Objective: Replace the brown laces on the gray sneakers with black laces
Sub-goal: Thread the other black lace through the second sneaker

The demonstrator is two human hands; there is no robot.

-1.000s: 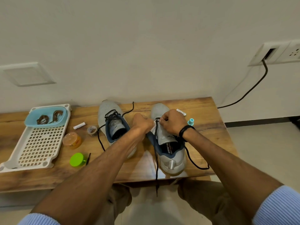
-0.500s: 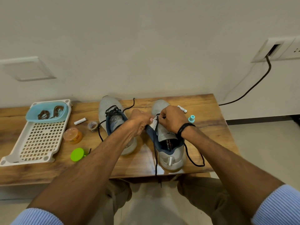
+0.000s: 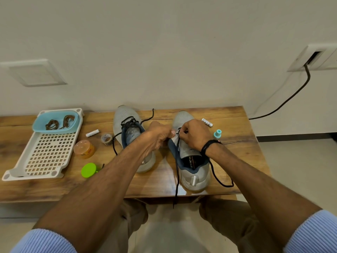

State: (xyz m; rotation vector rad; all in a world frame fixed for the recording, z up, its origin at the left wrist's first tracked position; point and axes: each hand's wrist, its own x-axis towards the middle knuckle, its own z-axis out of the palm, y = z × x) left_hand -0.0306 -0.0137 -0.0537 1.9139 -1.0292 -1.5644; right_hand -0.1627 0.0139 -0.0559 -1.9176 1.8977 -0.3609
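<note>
— Where's the sneaker [image 3: 197, 177] he's lacing?
— Centre-right, on the table [image 3: 237, 152]. His left hand [image 3: 158, 133] has its fingers curled on the sneaker's edge, and his right hand [image 3: 193, 133] pinches the black lace [image 3: 176, 176].
— And the brown laces [image 3: 52, 124]?
— In the blue bowl [image 3: 54, 131], far left.

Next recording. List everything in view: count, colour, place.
left sneaker: 1, gray, mid-table
right sneaker: 1, gray, beside it
black laces: 2, one per sneaker
brown laces: 2 coils, in tub
tub: 1, blue, on tray's far end
tray: 1, white, table left
batteries: 2, white, one each side of sneakers
tape roll: 1, clear, left of sneakers
jar: 1, orange, beside tray
lid: 1, green, near front edge
bottle: 1, teal, right of sneakers
table: 1, wooden
cable: 1, black, far right
left hand: grips right sneaker
right hand: pinches black lace
</note>
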